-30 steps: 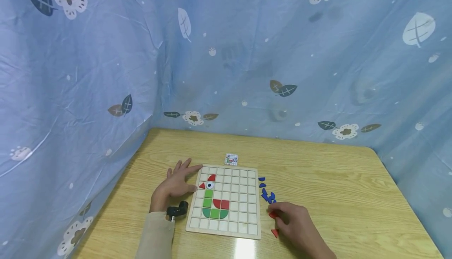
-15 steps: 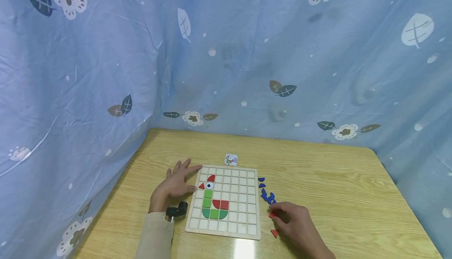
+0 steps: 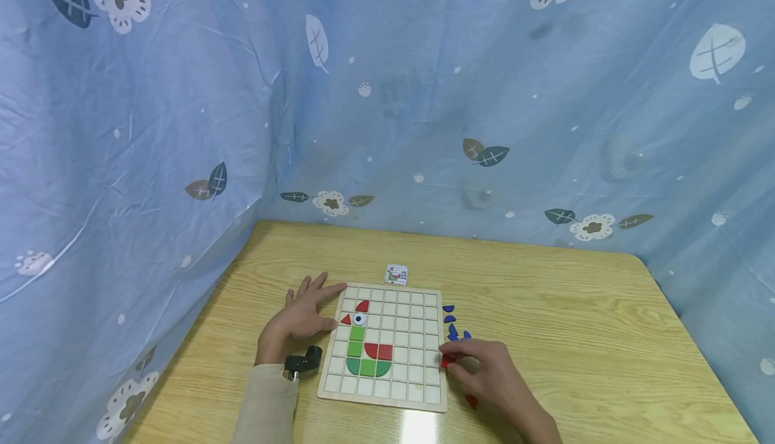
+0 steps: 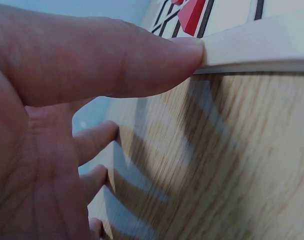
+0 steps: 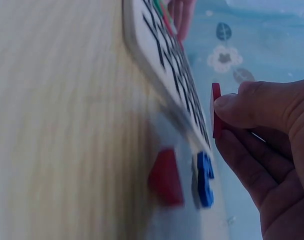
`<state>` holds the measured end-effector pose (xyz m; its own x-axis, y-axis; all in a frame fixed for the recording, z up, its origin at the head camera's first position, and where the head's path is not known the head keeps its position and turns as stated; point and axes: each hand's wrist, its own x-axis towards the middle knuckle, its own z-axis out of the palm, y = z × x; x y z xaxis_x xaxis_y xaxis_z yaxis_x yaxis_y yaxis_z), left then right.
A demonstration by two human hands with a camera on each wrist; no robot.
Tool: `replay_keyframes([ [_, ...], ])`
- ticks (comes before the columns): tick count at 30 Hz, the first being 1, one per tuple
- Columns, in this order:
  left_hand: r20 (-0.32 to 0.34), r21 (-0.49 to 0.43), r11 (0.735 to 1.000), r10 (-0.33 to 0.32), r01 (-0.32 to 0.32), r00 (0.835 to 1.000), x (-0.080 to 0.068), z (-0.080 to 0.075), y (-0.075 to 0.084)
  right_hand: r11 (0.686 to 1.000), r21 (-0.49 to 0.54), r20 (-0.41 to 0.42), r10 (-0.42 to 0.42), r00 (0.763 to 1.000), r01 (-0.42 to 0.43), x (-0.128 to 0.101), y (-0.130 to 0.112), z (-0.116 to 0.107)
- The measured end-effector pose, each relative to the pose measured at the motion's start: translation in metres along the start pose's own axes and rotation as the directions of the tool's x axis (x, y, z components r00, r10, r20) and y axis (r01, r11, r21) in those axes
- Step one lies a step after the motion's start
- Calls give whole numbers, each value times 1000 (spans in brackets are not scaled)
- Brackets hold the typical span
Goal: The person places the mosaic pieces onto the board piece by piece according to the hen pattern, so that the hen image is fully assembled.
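The board [image 3: 416,323] lies on the table [image 3: 545,296], and on its left part lie several set pieces [image 3: 367,367]. The card [image 3: 396,274] lies just behind the board. The left hand [image 3: 305,311] is at the left edge; near the right edge is the right hand [image 3: 484,370] with a held piece [image 5: 216,110]. Loose pieces [image 3: 449,319] lie to the right.

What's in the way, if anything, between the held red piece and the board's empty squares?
Nothing visible. The right hand pinches the red piece at the right edge of the board, beside empty squares; blue pieces lie off the board.
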<state>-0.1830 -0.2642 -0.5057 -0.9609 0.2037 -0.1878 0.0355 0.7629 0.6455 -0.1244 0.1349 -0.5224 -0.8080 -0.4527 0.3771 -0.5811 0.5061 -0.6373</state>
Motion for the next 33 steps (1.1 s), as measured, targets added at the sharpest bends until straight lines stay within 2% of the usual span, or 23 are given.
replay_keyframes([
  [10, -2, -17, 1000, 1, -1, 1000, -1, -1, 0, 996, 88, 105, -5, 994, -4, 32, -13, 21],
  [19, 0, -7, 1000, -3, 3, 1000, 0, -1, 0, 993, 119, 176, -38, 984, 17, 48, -19, 44],
  [26, -3, -7, 1000, -3, 3, 1000, 0, -1, 1, 999, 28, 217, -42, 975, 37, 55, -26, 52],
  [33, -4, -13, 1000, -7, 7, 1000, -1, -2, 1, 999, -33, 194, -27, 981, 34, 55, -28, 55],
])
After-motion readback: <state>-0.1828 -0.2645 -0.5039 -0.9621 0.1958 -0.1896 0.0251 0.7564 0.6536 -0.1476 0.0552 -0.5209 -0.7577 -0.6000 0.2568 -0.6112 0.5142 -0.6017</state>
